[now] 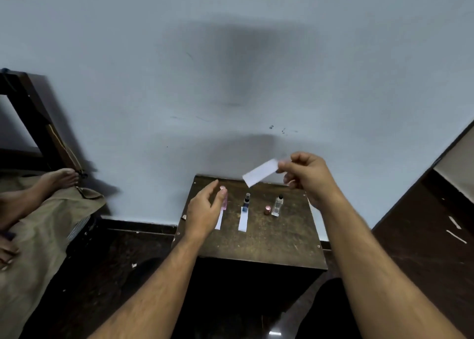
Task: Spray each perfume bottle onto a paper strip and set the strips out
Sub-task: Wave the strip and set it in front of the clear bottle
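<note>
Three perfume bottles stand in a row on a small dark wooden table (pixel 269 238): a pink bottle (pixel 224 198) at the left, a blue bottle (pixel 246 202) in the middle, a clear bottle (pixel 277 206) at the right with its copper cap (pixel 267 210) beside it. One white paper strip (pixel 219 220) lies in front of the pink bottle, another strip (pixel 243 222) in front of the blue one. My right hand (pixel 305 175) pinches a third white strip (pixel 261 172) in the air above the table's back edge. My left hand (pixel 205 210) hovers open just left of the pink bottle, partly covering it.
The table stands against a pale blue wall. A bed with tan cloth (pixel 38 236) and another person's bare feet (pixel 57 178) lies to the left. A dark wooden surface (pixel 431 236) with paper scraps rises at the right. The floor is dark.
</note>
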### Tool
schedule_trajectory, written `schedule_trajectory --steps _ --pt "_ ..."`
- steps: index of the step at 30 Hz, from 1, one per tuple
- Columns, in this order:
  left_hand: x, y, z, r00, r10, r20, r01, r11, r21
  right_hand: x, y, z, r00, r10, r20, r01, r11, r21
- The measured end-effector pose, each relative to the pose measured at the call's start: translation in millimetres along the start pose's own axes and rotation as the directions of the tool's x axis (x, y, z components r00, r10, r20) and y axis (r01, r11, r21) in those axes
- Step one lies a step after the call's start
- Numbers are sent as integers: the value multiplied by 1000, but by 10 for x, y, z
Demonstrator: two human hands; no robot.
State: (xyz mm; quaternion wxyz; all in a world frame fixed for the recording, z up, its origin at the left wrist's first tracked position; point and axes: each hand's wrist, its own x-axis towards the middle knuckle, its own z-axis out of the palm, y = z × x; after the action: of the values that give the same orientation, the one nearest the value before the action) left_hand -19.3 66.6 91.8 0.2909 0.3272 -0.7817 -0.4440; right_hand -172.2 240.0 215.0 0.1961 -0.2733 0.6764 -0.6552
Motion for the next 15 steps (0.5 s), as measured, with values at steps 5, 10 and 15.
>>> schedule_trajectory --steps 5,10,15 --pt "-106 -183 99 999 -2 35 -1 997 83 128 168 -15 999 14 -44 -27 947 -319" --pt "-206 -392 151 998 -54 29 50 990 131 135 560 8 992 -1 -126 -59 879 -473" --pt "-199 -342 138 998 -61 20 56 984 170 139 202 -7 995 61 75 -71 988 141"
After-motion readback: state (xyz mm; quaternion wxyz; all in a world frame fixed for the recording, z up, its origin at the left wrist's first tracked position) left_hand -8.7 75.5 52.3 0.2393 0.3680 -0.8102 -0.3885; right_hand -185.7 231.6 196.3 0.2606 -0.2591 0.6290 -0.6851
